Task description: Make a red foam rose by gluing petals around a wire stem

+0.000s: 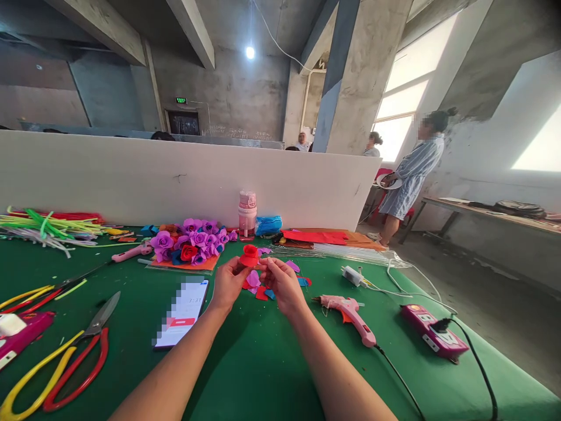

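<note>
A small red flower is pinched between the fingers of my left hand, above the green table. Close on its right, my right hand has its thumb and fingers pressed together near the flower's edge; whatever they grip is too small to make out. Purple, red and blue petals lie below and behind my hands. To the left, a bunch of purple roses with a red one rests on orange sheets. A pink glue gun lies to the right of my right hand.
A phone and large scissors lie left. Right are a power strip with cables and a white charger. A pink bottle stands before the white partition. A person stands beyond at right.
</note>
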A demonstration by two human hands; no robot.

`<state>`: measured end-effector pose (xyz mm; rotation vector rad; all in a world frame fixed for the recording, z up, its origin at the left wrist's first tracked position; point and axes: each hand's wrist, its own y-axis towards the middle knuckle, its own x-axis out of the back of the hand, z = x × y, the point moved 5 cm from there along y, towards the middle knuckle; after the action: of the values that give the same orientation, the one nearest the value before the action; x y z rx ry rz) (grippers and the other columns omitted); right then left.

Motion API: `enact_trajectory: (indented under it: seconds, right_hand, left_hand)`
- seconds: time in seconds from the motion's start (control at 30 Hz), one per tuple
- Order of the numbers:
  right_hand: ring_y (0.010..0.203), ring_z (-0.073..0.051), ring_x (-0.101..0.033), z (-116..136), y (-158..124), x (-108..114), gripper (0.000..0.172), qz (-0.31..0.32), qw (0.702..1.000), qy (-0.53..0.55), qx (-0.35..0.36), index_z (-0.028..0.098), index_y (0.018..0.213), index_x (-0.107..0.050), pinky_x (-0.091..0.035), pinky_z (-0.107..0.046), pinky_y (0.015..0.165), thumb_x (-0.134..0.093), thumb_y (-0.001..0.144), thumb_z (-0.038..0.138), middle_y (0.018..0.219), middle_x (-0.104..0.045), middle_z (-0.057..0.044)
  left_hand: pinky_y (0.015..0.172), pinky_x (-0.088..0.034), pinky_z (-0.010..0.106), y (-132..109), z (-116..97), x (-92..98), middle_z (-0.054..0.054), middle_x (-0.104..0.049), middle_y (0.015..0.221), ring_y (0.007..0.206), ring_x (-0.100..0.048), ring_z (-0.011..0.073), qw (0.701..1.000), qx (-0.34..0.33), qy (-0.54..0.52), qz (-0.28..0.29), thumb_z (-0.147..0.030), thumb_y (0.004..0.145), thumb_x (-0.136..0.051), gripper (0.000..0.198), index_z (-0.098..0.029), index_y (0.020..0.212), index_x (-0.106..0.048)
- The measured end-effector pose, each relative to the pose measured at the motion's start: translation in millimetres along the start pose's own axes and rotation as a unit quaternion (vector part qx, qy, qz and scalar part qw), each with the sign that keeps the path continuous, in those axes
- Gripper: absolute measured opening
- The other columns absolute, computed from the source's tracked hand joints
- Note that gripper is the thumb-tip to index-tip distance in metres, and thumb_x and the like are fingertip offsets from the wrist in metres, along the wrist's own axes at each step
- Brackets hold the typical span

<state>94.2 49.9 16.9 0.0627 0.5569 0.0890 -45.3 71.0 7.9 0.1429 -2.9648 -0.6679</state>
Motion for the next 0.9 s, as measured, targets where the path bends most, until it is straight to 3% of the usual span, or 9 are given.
enact_trajectory:
  seconds: [0.2,0.37,0.9]
  right_hand:
    - [0.052,-0.007,-0.051,2,-1,0,0.036,0.015,1.000,0.015,-0.011,0.016,0.082,-0.072,-0.039,-0.021,0.052,-0.080,0.061,0.044,0.065,-0.062,0.001]
    - [0.051,-0.006,-0.049,1,-2,-2,0.035,0.029,0.999,0.011,-0.031,0.016,0.074,-0.068,-0.041,-0.021,0.052,-0.080,0.060,0.045,0.065,-0.061,0.002]
    - [0.045,-0.006,-0.042,9,-5,-4,0.034,0.038,0.996,-0.085,0.017,0.017,0.062,-0.059,-0.033,-0.021,0.047,-0.076,0.063,0.046,0.050,-0.053,0.005]
  left_hand:
    - [0.064,-0.047,0.025,1,-2,4.8,0.001,-0.071,0.073,0.070,-0.063,0.0180,0.997,-0.045,0.063,-0.006,-0.037,0.074,-0.065,0.022,-0.018,0.085,-0.070]
    - [0.062,-0.043,0.022,-1,-10,2.4,-0.001,-0.065,0.070,0.067,-0.057,0.0146,0.991,-0.064,0.114,0.019,-0.033,0.077,-0.061,0.018,-0.017,0.082,-0.068]
    - [0.062,-0.038,0.021,-8,-27,-1.4,-0.003,-0.060,0.067,0.064,-0.051,0.0125,0.985,-0.084,0.145,0.037,-0.026,0.075,-0.055,0.011,-0.017,0.072,-0.061]
